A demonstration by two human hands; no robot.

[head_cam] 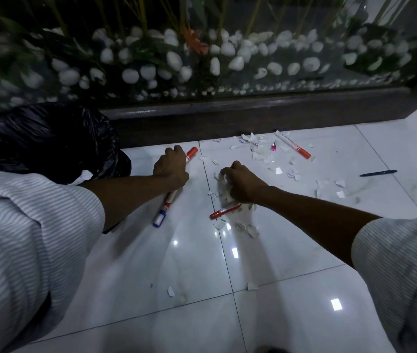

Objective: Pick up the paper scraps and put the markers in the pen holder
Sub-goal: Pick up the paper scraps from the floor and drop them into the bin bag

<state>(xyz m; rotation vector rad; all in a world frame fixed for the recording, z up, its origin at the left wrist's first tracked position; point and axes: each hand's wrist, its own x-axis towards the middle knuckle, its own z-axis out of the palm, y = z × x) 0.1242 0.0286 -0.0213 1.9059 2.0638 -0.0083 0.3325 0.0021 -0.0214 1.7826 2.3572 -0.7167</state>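
Head view: markers (174, 179) are clamped by the left hand (170, 169), scraps (224, 186) bunched in the right hand (243, 183), easily spilled if loosened.

Both arms reach forward and down, bare from the elbow, with pale striped sleeves bunched at the upper arms. The left hand (170, 168) is knuckles up, curled into a fist, wrist straight, forearm angling in from the lower left. The right hand (240, 182) is also knuckles up, fingers bunched and drawn in tight beneath the palm, forearm stretching in from the lower right. The two fists sit close, side by side, not touching.
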